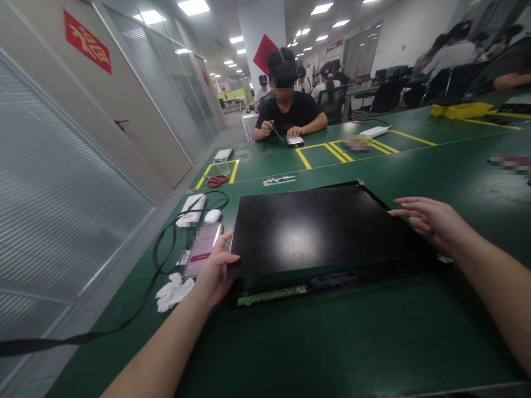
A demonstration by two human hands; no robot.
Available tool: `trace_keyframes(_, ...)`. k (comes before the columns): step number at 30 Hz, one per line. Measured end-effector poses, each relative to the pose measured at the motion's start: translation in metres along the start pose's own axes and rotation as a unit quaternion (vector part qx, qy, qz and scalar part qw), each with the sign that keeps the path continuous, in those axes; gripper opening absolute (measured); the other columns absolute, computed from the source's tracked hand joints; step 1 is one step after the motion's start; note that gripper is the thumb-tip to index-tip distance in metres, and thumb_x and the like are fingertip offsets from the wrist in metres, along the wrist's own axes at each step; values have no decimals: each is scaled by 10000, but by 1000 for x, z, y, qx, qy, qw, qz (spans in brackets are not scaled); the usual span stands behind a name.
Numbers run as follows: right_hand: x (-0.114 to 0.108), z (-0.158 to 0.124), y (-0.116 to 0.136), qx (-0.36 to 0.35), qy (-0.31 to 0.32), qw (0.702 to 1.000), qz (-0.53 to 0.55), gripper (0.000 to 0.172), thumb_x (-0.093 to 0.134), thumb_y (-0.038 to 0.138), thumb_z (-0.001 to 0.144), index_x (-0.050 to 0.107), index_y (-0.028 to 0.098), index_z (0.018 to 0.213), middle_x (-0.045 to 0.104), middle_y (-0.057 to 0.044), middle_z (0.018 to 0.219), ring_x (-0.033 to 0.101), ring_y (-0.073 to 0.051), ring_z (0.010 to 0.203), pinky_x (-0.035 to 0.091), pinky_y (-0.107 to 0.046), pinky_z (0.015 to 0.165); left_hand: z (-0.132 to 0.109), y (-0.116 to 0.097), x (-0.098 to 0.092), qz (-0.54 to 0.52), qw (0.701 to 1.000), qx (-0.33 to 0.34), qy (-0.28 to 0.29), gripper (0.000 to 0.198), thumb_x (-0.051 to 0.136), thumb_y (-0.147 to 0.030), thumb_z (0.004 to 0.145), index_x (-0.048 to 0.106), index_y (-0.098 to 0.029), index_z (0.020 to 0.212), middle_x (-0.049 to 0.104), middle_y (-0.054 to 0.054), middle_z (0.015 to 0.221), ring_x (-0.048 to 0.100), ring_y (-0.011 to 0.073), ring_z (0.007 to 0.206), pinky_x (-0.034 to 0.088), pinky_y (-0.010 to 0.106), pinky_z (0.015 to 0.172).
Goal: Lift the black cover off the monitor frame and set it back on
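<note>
A black flat display panel (pixel 302 232) lies tilted over a thin black frame (pixel 348 279), with its left side raised. Along the near side of the frame a green circuit strip (pixel 271 296) shows. My left hand (pixel 215 271) grips the panel's left edge, thumb on top and fingers beneath. At the right edge, my right hand (pixel 433 221) has its fingers stretched out, with fingertips at or just above the rim; I cannot tell whether they touch. What lies under the panel is hidden.
Left of the panel are a phone (pixel 203 249), crumpled tissue (pixel 174 293), a white power bank (pixel 191 210) and a black strap (pixel 155 260). Red scissors (pixel 218 181) and small white strips (pixel 279 180) lie beyond. Across the green table (pixel 332 348), a person (pixel 286 110) works on a small device.
</note>
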State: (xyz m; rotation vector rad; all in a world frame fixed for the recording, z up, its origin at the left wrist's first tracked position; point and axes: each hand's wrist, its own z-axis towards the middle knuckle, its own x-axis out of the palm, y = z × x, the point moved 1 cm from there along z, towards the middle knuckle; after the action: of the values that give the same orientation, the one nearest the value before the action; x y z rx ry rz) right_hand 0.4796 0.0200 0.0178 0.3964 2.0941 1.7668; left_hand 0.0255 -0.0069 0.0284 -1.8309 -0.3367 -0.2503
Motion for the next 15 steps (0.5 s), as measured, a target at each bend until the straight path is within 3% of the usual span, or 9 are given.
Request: trace_keyframes(15,0,-1,-1,-8,7,1000,-23,208,635,224,732,662,177,933,735,-132,819,236,-28,372,173,-190,321,-2,-1,1,20,1000,-8,12,711,652,-45,547,536,-224,1225,714,33,963,710,261,864,563,306,647)
